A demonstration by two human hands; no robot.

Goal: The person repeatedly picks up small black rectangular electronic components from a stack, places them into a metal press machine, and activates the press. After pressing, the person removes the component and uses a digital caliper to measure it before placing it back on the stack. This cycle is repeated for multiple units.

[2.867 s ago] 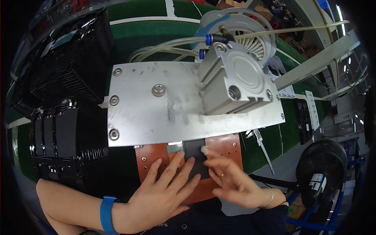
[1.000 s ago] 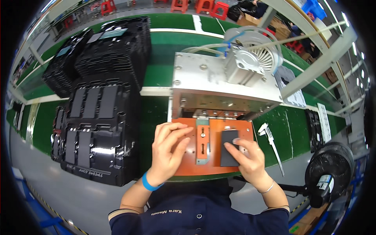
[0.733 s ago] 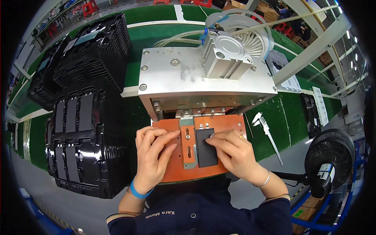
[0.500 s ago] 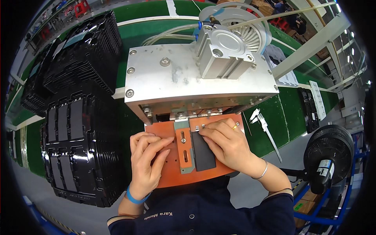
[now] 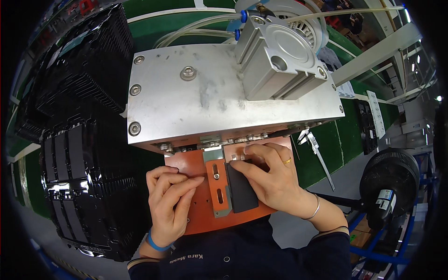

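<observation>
A flat black battery cell (image 5: 243,192) lies on the orange plate (image 5: 196,212) beneath the machine's front edge, its small metal tabs (image 5: 234,157) facing the machine. My right hand (image 5: 272,172) grips its far end, thumb at the left corner and bent fingers by the tabs; the fingers partly hide that end. Left of the cell stands a slotted orange guide block (image 5: 217,185) with a screw, on a greenish-grey strip. My left hand (image 5: 171,198) hovers over the plate's left side, fingers curled and thumb near the index finger, with nothing visible between them.
A silver press (image 5: 224,102) with a cylinder (image 5: 287,60) and air tubes stands ahead. Stacked black trays (image 5: 88,186) holding dark cells rise at the left. A caliper (image 5: 319,158) lies on the green bench to the right, and a black fan (image 5: 389,186) stands beyond.
The view has moved closer to the press, which looks larger. My right thumb has shifted toward the cell's far left corner. My left hand stays curled at the plate's left side.
</observation>
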